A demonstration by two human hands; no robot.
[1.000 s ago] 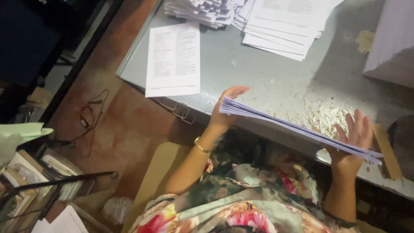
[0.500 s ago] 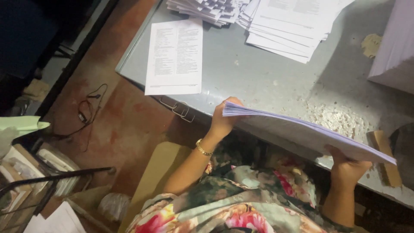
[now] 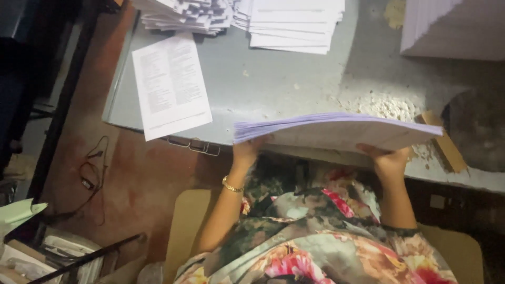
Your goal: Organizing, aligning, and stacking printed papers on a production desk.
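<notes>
Both my hands hold a thick sheaf of pale purple paper flat and level over the near edge of a grey metal table. My left hand grips the sheaf from below at its left end; a gold bracelet circles that wrist. My right hand supports the underside toward the right end. The paper hides most of the fingers of both hands. Below the sheaf lies my lap in a flowered garment.
A single printed sheet lies on the table's left part, overhanging the near edge. Fanned stacks of white paper sit at the back, a tall white stack at the far right. A wooden strip rests right. Cables lie on the floor.
The sheaf has swung from a downward tilt to level and come closer to me. My right hand has shifted from the sheaf's far end to under it. The view has moved in over the table.
</notes>
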